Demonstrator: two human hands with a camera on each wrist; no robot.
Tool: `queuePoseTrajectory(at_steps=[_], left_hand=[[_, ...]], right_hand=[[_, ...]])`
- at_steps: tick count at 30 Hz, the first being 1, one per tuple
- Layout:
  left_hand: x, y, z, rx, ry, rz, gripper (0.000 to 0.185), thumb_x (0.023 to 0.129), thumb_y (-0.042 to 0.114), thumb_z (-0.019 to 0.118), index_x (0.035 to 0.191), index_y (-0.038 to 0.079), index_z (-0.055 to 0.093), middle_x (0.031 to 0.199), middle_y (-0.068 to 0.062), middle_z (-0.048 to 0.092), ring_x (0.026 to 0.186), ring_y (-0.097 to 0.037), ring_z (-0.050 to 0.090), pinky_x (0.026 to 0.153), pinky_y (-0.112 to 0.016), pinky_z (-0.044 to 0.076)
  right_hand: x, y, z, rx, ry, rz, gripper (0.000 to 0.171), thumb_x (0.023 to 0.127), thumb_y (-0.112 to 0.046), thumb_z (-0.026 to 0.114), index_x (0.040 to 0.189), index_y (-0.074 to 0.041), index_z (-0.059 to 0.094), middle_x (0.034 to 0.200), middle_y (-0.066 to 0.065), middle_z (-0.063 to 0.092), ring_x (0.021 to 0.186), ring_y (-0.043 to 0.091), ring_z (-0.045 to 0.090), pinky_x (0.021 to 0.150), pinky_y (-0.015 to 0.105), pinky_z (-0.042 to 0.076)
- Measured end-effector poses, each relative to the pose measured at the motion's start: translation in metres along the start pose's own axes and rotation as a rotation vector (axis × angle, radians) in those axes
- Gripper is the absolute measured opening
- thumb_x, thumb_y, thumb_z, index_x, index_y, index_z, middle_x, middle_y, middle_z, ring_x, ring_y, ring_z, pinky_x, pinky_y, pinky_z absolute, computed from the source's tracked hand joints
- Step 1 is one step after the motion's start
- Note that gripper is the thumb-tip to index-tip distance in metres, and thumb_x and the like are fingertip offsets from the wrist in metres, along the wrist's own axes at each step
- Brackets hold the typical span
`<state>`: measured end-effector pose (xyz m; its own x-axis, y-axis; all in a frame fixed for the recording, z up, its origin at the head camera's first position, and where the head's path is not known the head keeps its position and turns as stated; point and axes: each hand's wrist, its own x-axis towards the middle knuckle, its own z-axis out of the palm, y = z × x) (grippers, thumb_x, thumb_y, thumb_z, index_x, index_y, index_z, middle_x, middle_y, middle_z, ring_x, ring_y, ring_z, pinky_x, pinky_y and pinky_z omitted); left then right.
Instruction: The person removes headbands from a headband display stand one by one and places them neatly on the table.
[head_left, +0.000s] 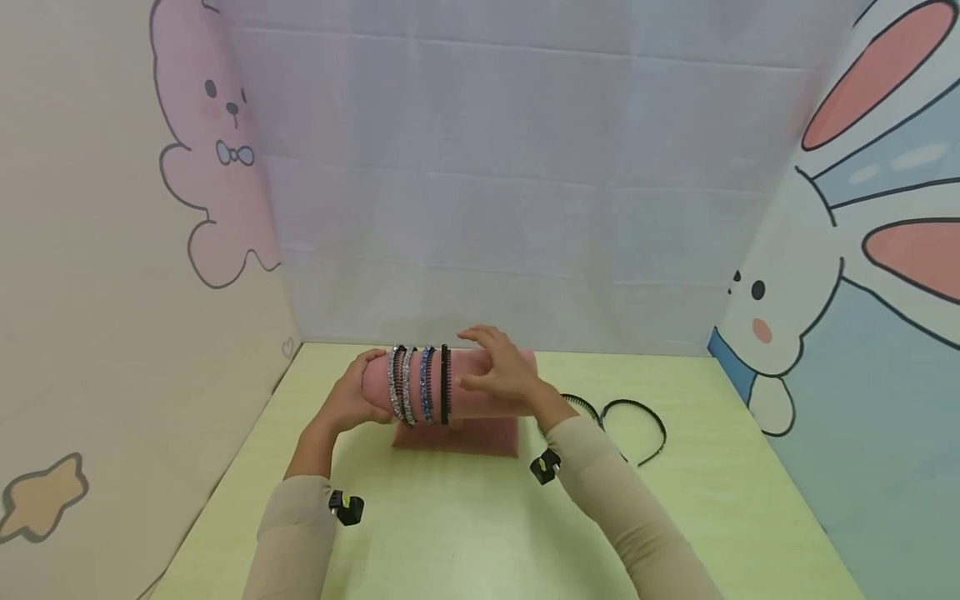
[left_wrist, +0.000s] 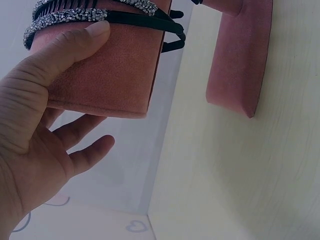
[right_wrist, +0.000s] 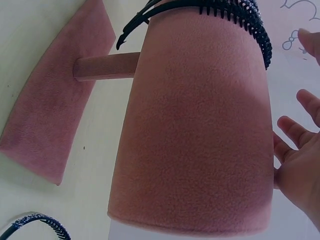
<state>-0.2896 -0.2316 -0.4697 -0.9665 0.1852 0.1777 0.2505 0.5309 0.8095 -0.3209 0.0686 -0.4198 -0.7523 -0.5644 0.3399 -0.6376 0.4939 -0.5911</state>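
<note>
A: Centre stage is the pink velvet-covered cylinder headband stand (head_left: 450, 385), lying with its long axis left to right on a flat pink base (head_left: 457, 437) on the pale green table (head_left: 465, 533). Four headbands (head_left: 417, 385), sparkly and black, ring its left half.

B: And the hands?

A: The left hand (head_left: 351, 400) cups the stand's left end, thumb (left_wrist: 75, 45) pressed on the velvet just beside the silver rhinestone band (left_wrist: 65, 19); the other fingers (left_wrist: 82, 142) hang loose below the end face.

B: The right?

A: The right hand (head_left: 501, 371) rests across the stand's bare right half, fingers spread and relaxed, holding nothing. To the stand's right, two black headbands (head_left: 618, 421) lie on the table, nearer the right hand.
</note>
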Motion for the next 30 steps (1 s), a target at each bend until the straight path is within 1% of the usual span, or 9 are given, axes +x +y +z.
queuePoseTrajectory(at_steps=[4,9,16,21,24,26,30], left_hand=[[0.0,-0.002,-0.001,0.004,-0.003,0.001,0.113,0.046,0.005,0.091,0.14,0.021,0.031,0.131,-0.009,0.042,0.108,-0.031,0.048,0.084,-0.048,0.044],[0.0,-0.003,-0.001,0.021,-0.003,0.002,0.113,0.046,0.007,0.092,0.14,0.021,0.031,0.131,-0.01,0.042,0.108,-0.031,0.048,0.085,-0.048,0.044],[0.001,0.001,-0.002,0.035,-0.009,0.0,0.113,0.047,0.008,0.092,0.141,0.02,0.03,0.132,-0.011,0.042,0.109,-0.032,0.047,0.085,-0.048,0.044],[0.001,0.002,-0.002,0.022,-0.01,0.005,0.113,0.047,0.008,0.092,0.141,0.02,0.03,0.131,-0.012,0.041,0.108,-0.032,0.047,0.084,-0.048,0.044],[0.0,0.001,-0.002,0.009,-0.005,0.008,0.112,0.047,0.008,0.092,0.14,0.019,0.03,0.131,-0.012,0.042,0.108,-0.032,0.047,0.084,-0.048,0.044],[0.0,0.0,-0.002,0.009,-0.008,0.017,0.112,0.047,0.007,0.092,0.14,0.018,0.03,0.131,-0.013,0.042,0.108,-0.033,0.047,0.085,-0.048,0.044],[0.001,-0.001,-0.001,0.007,-0.006,0.016,0.112,0.047,0.006,0.092,0.14,0.019,0.03,0.131,-0.011,0.042,0.109,-0.032,0.047,0.086,-0.048,0.043]], right_hand=[[0.005,-0.002,0.003,-0.014,-0.028,0.001,0.073,0.074,-0.033,0.075,0.137,-0.017,0.043,0.142,0.008,0.035,0.131,0.022,0.027,0.102,0.05,0.026],[0.012,-0.004,0.006,-0.039,-0.059,0.019,0.075,0.074,-0.039,0.075,0.138,-0.02,0.041,0.143,0.004,0.034,0.131,0.022,0.026,0.103,0.051,0.023],[0.021,-0.004,0.01,-0.086,-0.104,0.036,0.078,0.073,-0.044,0.075,0.139,-0.023,0.039,0.143,0.0,0.034,0.132,0.021,0.026,0.103,0.051,0.023],[0.023,-0.006,0.011,-0.137,-0.15,0.06,0.085,0.071,-0.051,0.074,0.142,-0.025,0.035,0.143,0.0,0.034,0.131,0.023,0.029,0.103,0.052,0.022],[0.024,-0.006,0.012,-0.179,-0.173,0.068,0.088,0.07,-0.055,0.072,0.144,-0.026,0.032,0.143,0.001,0.035,0.13,0.023,0.031,0.103,0.05,0.022],[0.024,-0.007,0.013,-0.212,-0.191,0.077,0.091,0.07,-0.057,0.071,0.145,-0.027,0.03,0.143,0.001,0.034,0.13,0.024,0.031,0.103,0.049,0.022],[0.027,-0.008,0.014,-0.273,-0.225,0.108,0.096,0.068,-0.063,0.069,0.146,-0.029,0.025,0.145,0.002,0.032,0.131,0.023,0.029,0.104,0.048,0.022]])
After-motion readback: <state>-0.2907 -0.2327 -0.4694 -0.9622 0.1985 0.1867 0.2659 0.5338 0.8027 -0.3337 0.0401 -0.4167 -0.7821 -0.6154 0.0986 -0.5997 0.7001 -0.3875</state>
